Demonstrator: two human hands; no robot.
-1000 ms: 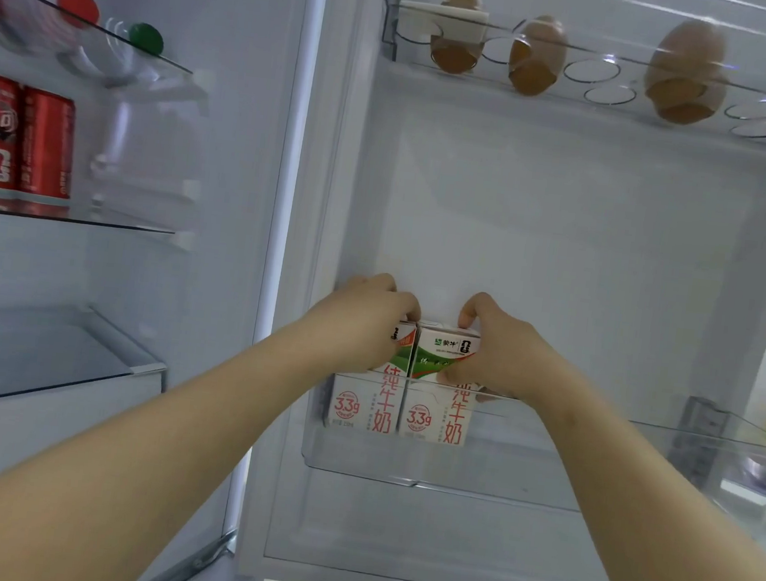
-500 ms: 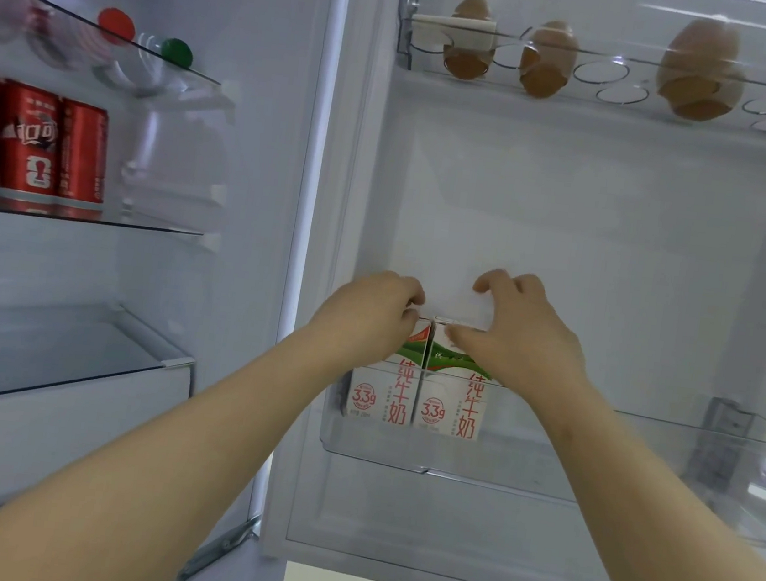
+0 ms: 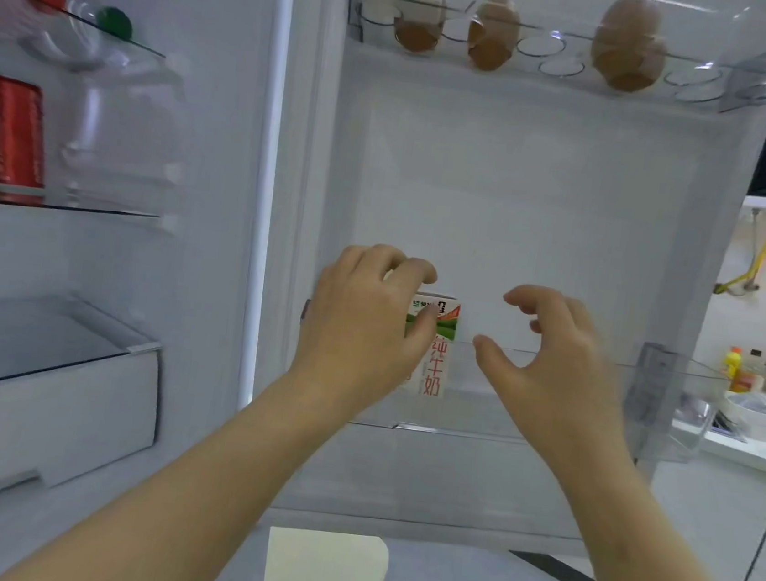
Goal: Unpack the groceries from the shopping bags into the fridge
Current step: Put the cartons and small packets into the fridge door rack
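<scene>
Grip stiff, dentable white-green cardboard milk carton point(image 3: 440, 344) by flat sides; unclear if touched by curled left hand point(image 3: 362, 331); nothing in spread right hand point(image 3: 558, 367) at three o'clock.

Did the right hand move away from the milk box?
Yes. The right hand was gripping the top of the milk carton before. Now it has let go and sits to the right of the carton, open and holding nothing.

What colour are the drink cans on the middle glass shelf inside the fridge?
The cylindrical metal drink cans are red with white markings; head view.
</scene>
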